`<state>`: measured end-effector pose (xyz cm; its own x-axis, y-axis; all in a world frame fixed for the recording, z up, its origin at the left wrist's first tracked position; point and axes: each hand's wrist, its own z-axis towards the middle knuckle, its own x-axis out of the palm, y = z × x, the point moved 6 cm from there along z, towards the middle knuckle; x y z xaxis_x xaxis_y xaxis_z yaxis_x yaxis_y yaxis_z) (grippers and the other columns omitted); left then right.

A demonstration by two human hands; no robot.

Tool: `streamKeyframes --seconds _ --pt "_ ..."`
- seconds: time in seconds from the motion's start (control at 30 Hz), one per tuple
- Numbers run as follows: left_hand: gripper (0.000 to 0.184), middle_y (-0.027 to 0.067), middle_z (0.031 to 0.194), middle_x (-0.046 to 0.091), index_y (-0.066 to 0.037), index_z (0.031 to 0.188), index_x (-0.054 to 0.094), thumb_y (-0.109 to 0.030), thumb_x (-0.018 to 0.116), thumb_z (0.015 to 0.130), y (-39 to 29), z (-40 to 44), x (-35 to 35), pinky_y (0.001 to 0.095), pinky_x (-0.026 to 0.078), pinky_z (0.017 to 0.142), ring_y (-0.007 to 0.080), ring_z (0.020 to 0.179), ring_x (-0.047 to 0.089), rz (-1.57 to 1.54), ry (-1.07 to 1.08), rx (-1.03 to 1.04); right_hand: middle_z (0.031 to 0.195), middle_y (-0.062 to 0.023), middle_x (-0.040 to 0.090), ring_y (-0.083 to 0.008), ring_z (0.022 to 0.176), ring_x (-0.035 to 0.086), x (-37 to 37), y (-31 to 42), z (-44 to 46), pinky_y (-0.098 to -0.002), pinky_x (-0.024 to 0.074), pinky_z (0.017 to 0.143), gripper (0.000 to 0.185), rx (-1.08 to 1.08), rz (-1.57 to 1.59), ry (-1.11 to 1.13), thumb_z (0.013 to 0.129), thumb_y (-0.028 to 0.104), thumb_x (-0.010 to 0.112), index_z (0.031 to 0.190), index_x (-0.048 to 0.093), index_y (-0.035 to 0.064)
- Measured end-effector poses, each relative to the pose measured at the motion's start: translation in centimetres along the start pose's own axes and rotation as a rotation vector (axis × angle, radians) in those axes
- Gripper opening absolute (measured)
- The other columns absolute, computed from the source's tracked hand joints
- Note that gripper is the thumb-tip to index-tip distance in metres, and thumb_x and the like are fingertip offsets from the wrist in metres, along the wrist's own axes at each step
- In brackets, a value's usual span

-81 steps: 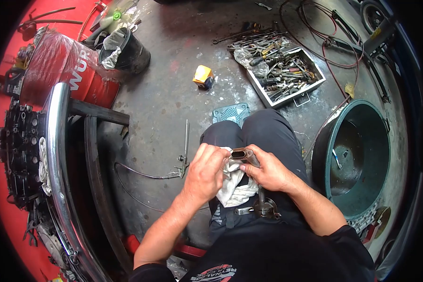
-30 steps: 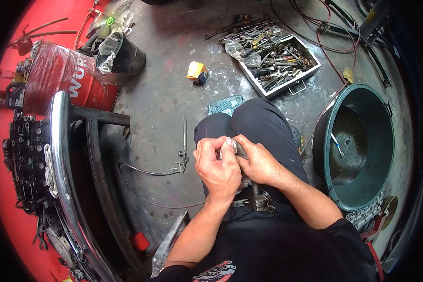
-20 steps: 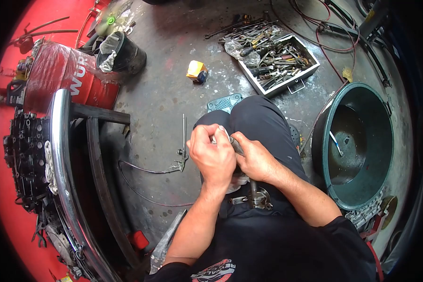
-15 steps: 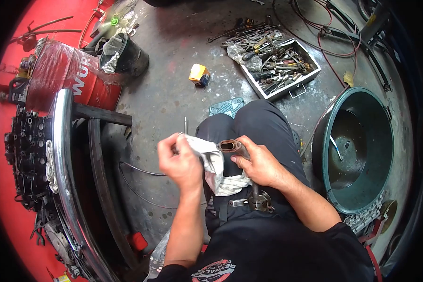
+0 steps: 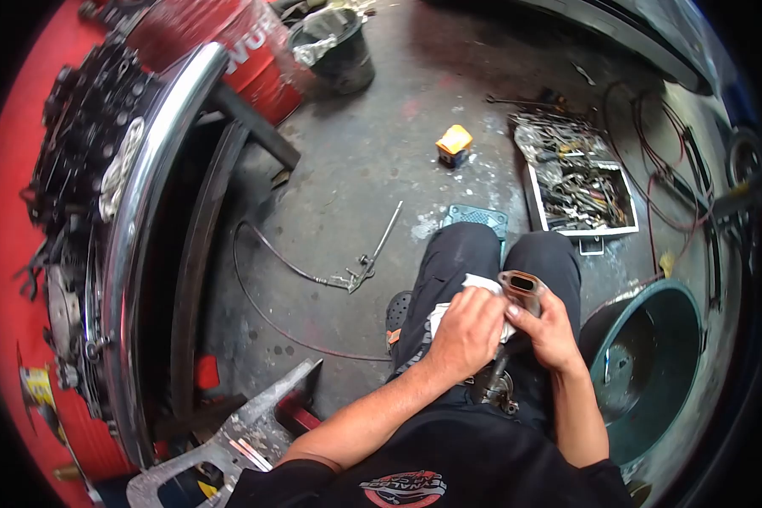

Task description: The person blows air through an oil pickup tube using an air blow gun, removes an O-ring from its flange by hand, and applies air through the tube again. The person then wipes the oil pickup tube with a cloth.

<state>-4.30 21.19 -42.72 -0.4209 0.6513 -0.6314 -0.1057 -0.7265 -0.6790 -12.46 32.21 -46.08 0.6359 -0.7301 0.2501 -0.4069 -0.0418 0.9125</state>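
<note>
A brownish metal pipe [image 5: 529, 299] with a flanged, slot-shaped mouth points up between my knees. My right hand [image 5: 552, 330] is wrapped round it, thumb along its near side. Closed over a crumpled white cloth [image 5: 481, 282], my left hand [image 5: 468, 330] presses close beside the pipe's mouth. Some of the cloth shows below my fingers and between the two hands. The pipe's lower end, with a round metal fitting [image 5: 499, 391], rests in my lap and is partly hidden by my left wrist.
An air blow gun [image 5: 362, 273] with its hose lies on the floor at left. Ahead are a small yellow-and-blue box [image 5: 455, 146] and a tool drawer [image 5: 626, 203]. A green tub [image 5: 690, 339] stands right; a metal-railed bench [image 5: 135, 254] with engine parts stands left.
My left hand has brought the cloth in from the left, up against the pipe. The view has turned, so the surroundings sit differently and the blow gun on the floor is uncovered.
</note>
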Motion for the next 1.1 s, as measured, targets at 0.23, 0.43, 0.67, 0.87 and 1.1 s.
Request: streamKeyframes --seconds 0.23,0.43,0.67,0.87,1.1 --pt "0.021 0.0127 0.099 0.068 -0.004 0.104 0.071 -0.014 0.069 0.084 4.8 -2.5 -3.5 0.0406 0.048 0.089 0.0298 0.100 0.062 -0.415 0.389 -0.059 0.117 -0.0117 0.064 -0.0152 0.080 0.069 -3.0 0.5 -2.4 -0.0246 0.0564 0.055 0.044 0.040 -0.136 -0.321 0.099 -0.002 0.052 0.140 0.040 0.0052" --pt "0.048 0.0216 0.112 0.064 -0.011 0.137 0.051 -0.013 0.061 0.090 33.8 -8.7 -7.3 0.0482 0.048 0.095 0.0402 0.109 0.058 0.467 0.210 -0.699 0.090 -0.0054 0.061 -0.0089 0.055 0.055 -2.8 2.3 -2.1 -0.0229 0.0460 0.045 0.054 -0.015 -0.172 -0.310 0.090 0.000 0.065 0.140 0.042 0.0029" --pt "0.058 0.0165 0.145 0.043 -0.019 0.153 0.035 -0.016 0.050 0.097 47.6 -19.4 -0.4 0.0565 0.027 0.115 0.0344 0.136 0.039 0.906 0.781 -0.563 0.098 -0.0103 0.067 -0.0143 0.072 0.062 -2.8 2.8 -1.4 -0.0273 0.0517 0.060 0.043 -0.026 0.022 -0.264 0.090 -0.002 0.066 0.132 0.056 0.0011" --pt "0.056 0.0117 0.114 0.051 -0.009 0.140 0.048 -0.010 0.060 0.086 49.1 -20.5 -2.1 0.0461 0.042 0.099 0.0308 0.110 0.051 0.867 0.807 -0.432 0.098 -0.0095 0.067 -0.0140 0.075 0.063 -1.7 2.3 0.7 -0.0276 0.0524 0.060 0.039 -0.009 0.014 -0.221 0.092 0.000 0.066 0.130 0.057 0.0011" --pt "0.065 0.0178 0.106 0.048 -0.001 0.126 0.050 -0.010 0.073 0.066 34.7 -12.4 -9.4 0.0446 0.046 0.090 0.0360 0.107 0.049 0.711 0.590 -0.351 0.102 -0.0053 0.066 -0.0084 0.068 0.062 -1.4 2.7 0.8 -0.0215 0.0487 0.053 0.039 0.050 -0.029 -0.277 0.095 0.003 0.065 0.132 0.055 0.0052"
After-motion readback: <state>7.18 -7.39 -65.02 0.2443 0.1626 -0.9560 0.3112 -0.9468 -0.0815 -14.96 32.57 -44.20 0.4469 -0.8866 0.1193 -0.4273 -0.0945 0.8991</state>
